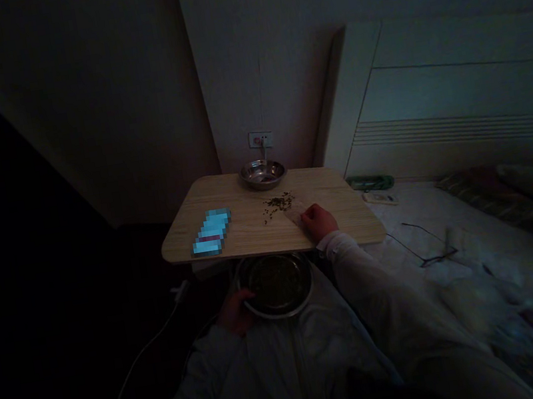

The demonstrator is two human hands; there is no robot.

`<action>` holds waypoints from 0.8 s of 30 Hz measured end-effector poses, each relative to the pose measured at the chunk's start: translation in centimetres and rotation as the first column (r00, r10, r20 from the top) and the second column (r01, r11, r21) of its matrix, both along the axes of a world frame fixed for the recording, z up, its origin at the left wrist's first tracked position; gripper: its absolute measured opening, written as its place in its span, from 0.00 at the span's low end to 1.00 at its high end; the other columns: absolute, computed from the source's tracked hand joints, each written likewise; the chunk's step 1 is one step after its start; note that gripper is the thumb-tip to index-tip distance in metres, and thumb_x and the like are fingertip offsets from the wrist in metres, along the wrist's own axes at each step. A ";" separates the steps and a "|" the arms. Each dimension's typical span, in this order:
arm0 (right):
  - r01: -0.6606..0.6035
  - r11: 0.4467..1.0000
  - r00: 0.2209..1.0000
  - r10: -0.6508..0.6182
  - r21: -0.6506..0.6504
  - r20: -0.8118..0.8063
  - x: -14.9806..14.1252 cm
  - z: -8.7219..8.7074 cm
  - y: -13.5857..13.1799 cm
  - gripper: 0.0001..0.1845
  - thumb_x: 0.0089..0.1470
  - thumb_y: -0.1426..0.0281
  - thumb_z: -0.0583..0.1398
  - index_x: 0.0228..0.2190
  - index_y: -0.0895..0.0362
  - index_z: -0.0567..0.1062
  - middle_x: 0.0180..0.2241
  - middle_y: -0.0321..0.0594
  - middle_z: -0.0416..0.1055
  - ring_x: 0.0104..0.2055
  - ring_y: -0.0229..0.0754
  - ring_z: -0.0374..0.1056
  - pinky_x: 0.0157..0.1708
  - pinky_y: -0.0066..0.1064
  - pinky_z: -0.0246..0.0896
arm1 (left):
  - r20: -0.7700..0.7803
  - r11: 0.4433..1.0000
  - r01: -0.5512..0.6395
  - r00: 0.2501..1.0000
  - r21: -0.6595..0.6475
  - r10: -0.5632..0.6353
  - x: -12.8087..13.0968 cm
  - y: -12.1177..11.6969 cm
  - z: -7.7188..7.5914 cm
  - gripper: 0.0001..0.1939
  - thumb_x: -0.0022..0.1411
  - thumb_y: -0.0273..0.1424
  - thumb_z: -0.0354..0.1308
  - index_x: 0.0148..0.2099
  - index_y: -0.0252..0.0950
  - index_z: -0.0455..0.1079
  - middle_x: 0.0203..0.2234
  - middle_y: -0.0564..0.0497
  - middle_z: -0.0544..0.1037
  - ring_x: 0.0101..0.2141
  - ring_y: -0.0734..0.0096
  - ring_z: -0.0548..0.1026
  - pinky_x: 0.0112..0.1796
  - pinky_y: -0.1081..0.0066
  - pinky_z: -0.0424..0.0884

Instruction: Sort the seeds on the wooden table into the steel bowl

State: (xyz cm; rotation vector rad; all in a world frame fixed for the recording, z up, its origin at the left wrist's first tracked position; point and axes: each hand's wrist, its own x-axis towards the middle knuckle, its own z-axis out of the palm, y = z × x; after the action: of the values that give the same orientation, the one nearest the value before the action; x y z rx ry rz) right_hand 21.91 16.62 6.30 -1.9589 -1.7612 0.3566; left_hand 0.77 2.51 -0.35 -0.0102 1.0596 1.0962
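Observation:
My left hand (236, 312) grips the left rim of a round metal bowl (307, 297) on my lap, under the table's front edge. Dark matter covers the bowl's bottom, too dim to name. Over the right part of the small wooden table (230, 195), my right hand (319, 221) is closed, its fingertips pinching a thin, see-through piece (295, 214) that looks like plastic. Just left of it lies a loose patch of small dark green grains (280, 204), a few strayed towards the front. Behind them stands a shiny metal bowl (263, 176), with something small and dark in it.
A lit phone (212, 233) lies on the table's left side. Behind the table is a wall socket (260, 139). To the right, a bed (418, 216) holds a pale remote-like object (380, 198), glasses (440, 258) and bundled cloth. A white cable (142, 354) trails at left.

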 end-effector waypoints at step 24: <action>-0.007 0.997 1.000 0.006 0.079 0.019 4.6 1.6 4.6 0.07 0.54 0.68 0.57 0.32 0.56 0.74 0.34 0.43 0.76 0.36 0.41 0.71 0.37 0.31 0.61 | -0.031 1.000 0.008 0.999 -0.003 -0.008 0.2 -0.1 0.1 0.20 0.49 0.15 0.49 0.44 0.29 0.72 0.24 0.46 0.81 0.35 0.57 0.81 0.35 0.64 0.78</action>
State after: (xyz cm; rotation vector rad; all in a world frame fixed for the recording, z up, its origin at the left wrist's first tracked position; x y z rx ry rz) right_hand 26.53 21.21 7.88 -1.9070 -1.7664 0.2671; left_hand 0.93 2.40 -0.22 0.0085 1.0882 1.0900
